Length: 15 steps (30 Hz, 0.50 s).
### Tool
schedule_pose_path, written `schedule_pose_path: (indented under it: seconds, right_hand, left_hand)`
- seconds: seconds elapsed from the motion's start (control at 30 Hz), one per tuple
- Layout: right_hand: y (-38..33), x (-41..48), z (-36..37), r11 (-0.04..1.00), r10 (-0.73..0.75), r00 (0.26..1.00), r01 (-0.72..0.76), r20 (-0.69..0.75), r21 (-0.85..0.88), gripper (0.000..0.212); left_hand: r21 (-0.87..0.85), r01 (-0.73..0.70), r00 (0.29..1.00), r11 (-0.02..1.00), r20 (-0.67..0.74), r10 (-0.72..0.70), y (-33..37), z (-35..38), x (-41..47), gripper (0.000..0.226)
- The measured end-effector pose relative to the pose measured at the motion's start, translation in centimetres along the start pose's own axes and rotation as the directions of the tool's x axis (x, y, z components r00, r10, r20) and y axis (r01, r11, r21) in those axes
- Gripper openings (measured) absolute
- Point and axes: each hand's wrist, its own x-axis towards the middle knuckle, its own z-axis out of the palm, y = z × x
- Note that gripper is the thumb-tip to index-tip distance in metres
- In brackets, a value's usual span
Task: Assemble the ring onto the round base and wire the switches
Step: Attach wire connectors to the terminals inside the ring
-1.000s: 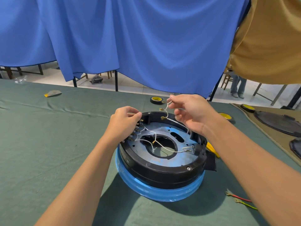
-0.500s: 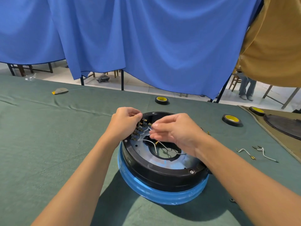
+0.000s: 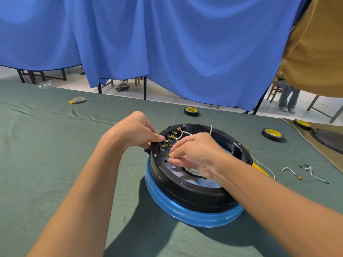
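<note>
"So, what lay on the left of the green-clothed desk?"

"Only a small flat grey-and-yellow scrap, far back. Nearer the middle, the left hand had its fingers curled at the left rim of the black plastic ring, gripping it just beside the brass switch terminals."

"And the ring itself?"

"It sat on top of the blue round base, which stood on the desk near the middle. The terminals lined the ring's inner left wall."

"The other hand?"

"The right hand reached into the ring and pinched a thin white wire between thumb and forefinger, right at the lowest terminals. Whether the wire's end was seated, I couldn't tell."

"Further right?"

"A yellow-handled tool lay just beside the ring, with two loose white wires beyond it, and black tape rolls with yellow cores farther back."
</note>
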Motion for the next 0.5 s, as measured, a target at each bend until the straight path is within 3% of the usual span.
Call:
schedule_pose_path:
  seconds: [0.17,0.3,0.5]
  right_hand:
    - [0.0,0.0,0.3,0.976,0.119,0.992,-0.111,-0.029,0.189,0.014]
    - [-0.1,-0.2,0.3,0.948,0.137,0.988,-0.111,-0.067,0.297,0.015]
    - [-0.1,-0.1,1.5,0.935,0.158,0.987,-0.135,-0.043,0.329,0.013]
  left_hand:
    - [-0.012,0.012,0.999,1.0,-0.034,-0.013,0.0,0.1,0.3,0.018]
    - [-0.02,0.011,0.999,1.0,-0.044,-0.012,-0.1,0.0,0.6,0.02]
    - [-0.015,0.022,0.997,1.0,-0.067,-0.023,0.0,0.0,0.5,0.022]
